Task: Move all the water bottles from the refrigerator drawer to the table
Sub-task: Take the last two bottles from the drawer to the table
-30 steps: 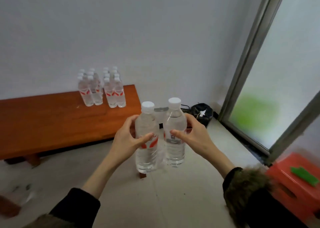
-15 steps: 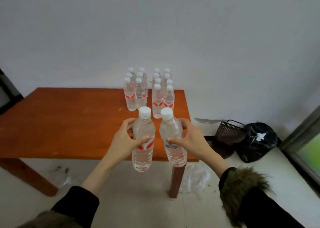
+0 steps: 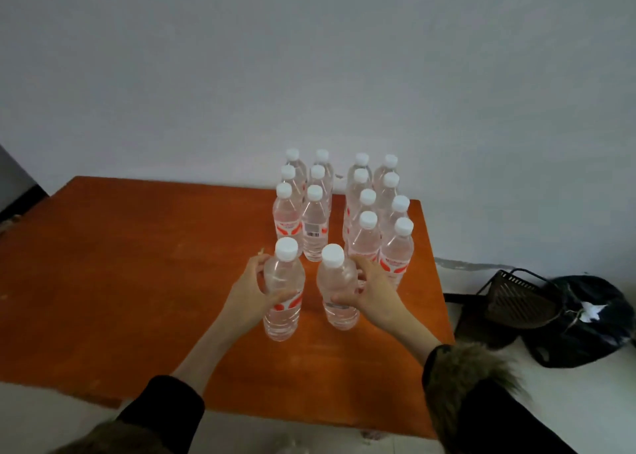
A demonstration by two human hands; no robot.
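Left hand [image 3: 253, 293] and right hand [image 3: 373, 290], forearms extended from dark sleeves, each with its grip wrapped around one upright water bottle: left bottle [image 3: 284, 293], right bottle [image 3: 337, 286], low over the orange surface [image 3: 137, 264]. Beyond stand fourteen delivered bottles [image 3: 344, 209] in rows. The refrigerator drawer is unseen, so the remainder cannot be judged.

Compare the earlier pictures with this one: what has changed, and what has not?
The person has walked up to the table, bringing both held bottles over its top, near the standing group. Unchanged: left hand and right hand each grip one upright bottle.
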